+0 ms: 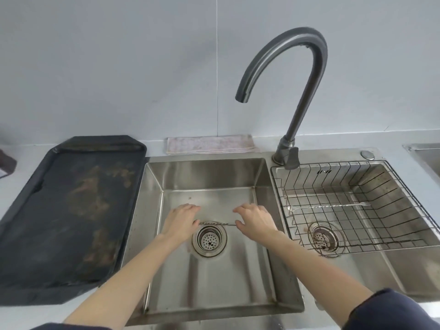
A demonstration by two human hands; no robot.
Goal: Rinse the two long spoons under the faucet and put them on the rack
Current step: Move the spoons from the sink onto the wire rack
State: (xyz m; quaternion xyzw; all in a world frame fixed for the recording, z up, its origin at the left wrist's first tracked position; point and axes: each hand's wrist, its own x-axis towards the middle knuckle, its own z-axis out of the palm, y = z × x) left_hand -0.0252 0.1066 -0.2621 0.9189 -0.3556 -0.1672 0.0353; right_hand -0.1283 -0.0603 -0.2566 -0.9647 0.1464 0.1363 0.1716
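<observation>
- Hands: left (180, 219) and right (256, 220), fingers loosely curled, touch the spoon (215, 224); firm grasp unclear.
- Spoon lies flat above drain (209, 239); pinch ends, lift level.
- Faucet (283, 75) dry; rack (352, 206) holds another utensil.

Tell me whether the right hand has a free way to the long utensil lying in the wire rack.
Probably yes. The right hand is low in the left basin, and the long utensil lies uncovered in the wire rack, which is open on top. Only the divider between the basins and the rack's rim need clearing.
</observation>
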